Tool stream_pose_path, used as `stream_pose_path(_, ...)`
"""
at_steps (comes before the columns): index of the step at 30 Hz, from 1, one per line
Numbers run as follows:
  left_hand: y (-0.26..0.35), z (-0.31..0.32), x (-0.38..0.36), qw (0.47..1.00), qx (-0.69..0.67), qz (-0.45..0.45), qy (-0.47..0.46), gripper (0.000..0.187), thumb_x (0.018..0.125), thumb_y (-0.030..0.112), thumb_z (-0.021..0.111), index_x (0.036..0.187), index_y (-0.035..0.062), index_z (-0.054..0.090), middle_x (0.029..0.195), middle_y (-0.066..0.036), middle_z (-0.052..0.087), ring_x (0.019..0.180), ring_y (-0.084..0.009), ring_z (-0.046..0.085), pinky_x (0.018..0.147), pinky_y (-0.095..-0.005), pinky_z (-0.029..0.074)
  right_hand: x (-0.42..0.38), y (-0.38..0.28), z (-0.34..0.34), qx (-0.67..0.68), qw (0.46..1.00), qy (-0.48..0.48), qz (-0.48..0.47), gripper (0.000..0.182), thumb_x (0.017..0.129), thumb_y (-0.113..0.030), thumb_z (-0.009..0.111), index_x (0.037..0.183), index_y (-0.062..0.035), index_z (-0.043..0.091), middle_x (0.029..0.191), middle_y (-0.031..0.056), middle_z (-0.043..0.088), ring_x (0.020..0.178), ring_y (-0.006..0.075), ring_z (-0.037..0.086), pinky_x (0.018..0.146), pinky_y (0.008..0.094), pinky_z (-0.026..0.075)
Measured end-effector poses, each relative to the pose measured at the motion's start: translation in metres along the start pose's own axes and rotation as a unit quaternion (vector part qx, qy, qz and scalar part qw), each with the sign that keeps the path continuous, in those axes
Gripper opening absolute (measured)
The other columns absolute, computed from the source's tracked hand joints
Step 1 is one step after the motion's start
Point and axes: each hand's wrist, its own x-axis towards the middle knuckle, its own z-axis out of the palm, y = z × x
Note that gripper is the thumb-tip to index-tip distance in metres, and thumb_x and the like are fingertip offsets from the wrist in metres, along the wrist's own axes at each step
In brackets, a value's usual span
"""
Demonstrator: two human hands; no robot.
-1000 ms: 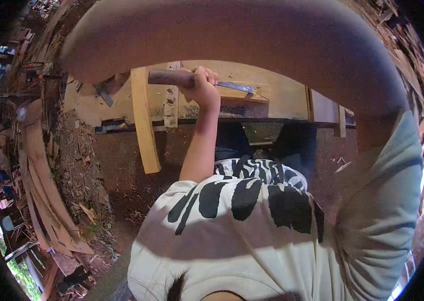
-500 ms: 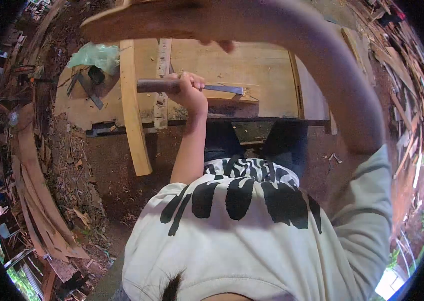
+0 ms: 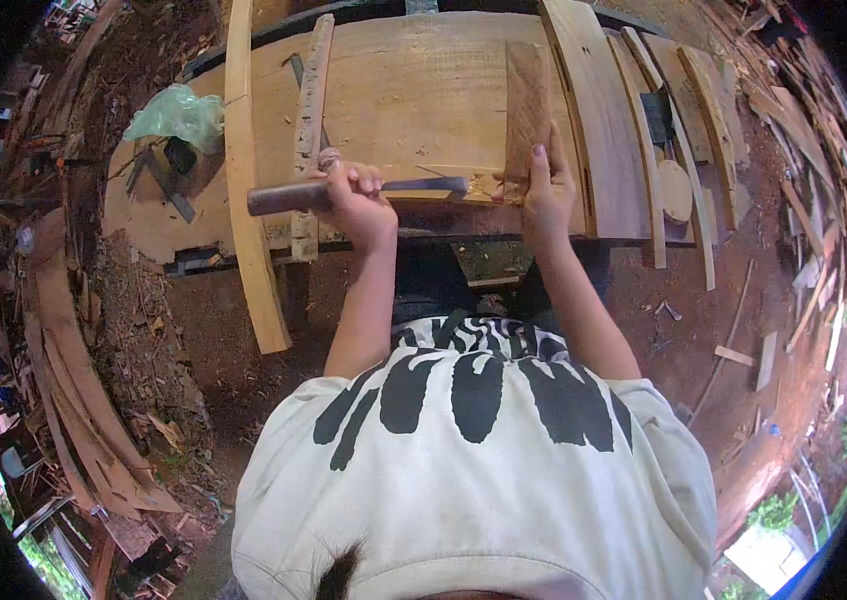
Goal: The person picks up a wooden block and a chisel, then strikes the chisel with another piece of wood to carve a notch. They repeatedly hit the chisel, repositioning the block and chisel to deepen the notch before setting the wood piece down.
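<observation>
My left hand (image 3: 358, 208) is closed round a chisel, its dark wooden handle (image 3: 283, 197) sticking out to the left. The chisel's blade (image 3: 428, 184) points right and lies along a length of wood (image 3: 433, 215) at the bench's near edge. Pale chipped wood (image 3: 483, 187) shows just past the blade's tip. My right hand (image 3: 549, 205) grips the lower end of a flat wooden block (image 3: 527, 105), which stretches away from me over the bench, right of the tip.
A plywood-like bench top (image 3: 423, 80) spans the middle. A long pale batten (image 3: 241, 180) and a narrow rough strip (image 3: 309, 130) cross it at left. Beyond them are a green plastic bag (image 3: 178, 118) and a metal square (image 3: 168, 185). Boards (image 3: 598, 130) lie at right.
My right arm has come down from across the top of the view, bringing the wooden block beside the chisel. The chisel has shifted slightly left, its tip off the chipped spot.
</observation>
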Motion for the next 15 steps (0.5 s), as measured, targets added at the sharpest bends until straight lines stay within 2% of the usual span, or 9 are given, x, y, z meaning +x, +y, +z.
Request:
stream_pose_path(2,0.008,-0.012,0.002,0.998,-0.045,-0.043,0.010,0.013,0.090,0.007,0.052,0.094,0.0141,0.042,0.063,0.001,0.040,0.048,-0.0106,0.038,0.047,-0.0279,0.036,-0.008,0.012,-0.007,0.014,1.000,0.005,-0.010,0.051,0.100,-0.019,0.045,0.147,-0.0099,0.028,0.108,0.0168,0.060,0.069,0.0209,0.067,0.048,0.0291,0.056)
stream_pose_path(5,0.035,-0.005,0.002,0.997,-0.074,-0.009,-0.027,0.014,0.089,0.005,0.053,0.092,0.0156,0.044,0.064,0.001,0.040,0.049,-0.0104,0.038,0.048,-0.0274,0.036,-0.019,0.022,-0.020,-0.026,1.000,0.003,-0.005,0.050,0.101,-0.018,0.044,0.147,-0.0099,0.027,0.112,0.0171,0.058,0.071,0.0215,0.066,0.050,0.0305,0.056)
stream_pose_path(7,0.045,0.004,0.003,0.998,-0.062,0.003,-0.033,0.013,0.090,0.006,0.054,0.090,0.0167,0.046,0.064,0.001,0.041,0.049,-0.0104,0.038,0.048,-0.0271,0.036,-0.023,0.022,-0.023,0.006,0.999,-0.034,-0.036,0.051,0.100,-0.014,0.044,0.148,-0.0116,0.028,0.117,0.0137,0.058,0.073,0.0169,0.064,0.056,0.0305,0.058)
stream_pose_path(12,0.046,0.026,-0.008,0.998,-0.001,-0.055,-0.042,0.012,0.091,0.010,0.058,0.091,0.0152,0.047,0.065,0.000,0.044,0.050,-0.0107,0.041,0.047,-0.0271,0.037,-0.021,0.024,-0.024,-0.026,0.997,-0.060,-0.034,0.052,0.100,-0.014,0.045,0.149,-0.0116,0.026,0.118,0.0135,0.058,0.075,0.0169,0.064,0.056,0.0313,0.058)
stream_pose_path(15,0.040,0.033,-0.019,0.997,0.041,-0.018,-0.069,0.013,0.091,0.012,0.060,0.090,0.0153,0.048,0.065,0.000,0.045,0.053,-0.0110,0.045,0.050,-0.0274,0.038,-0.022,0.023,-0.024,-0.013,0.998,-0.061,0.002,0.054,0.100,-0.015,0.045,0.149,-0.0120,0.023,0.120,0.0146,0.058,0.080,0.0176,0.065,0.055,0.0318,0.058)
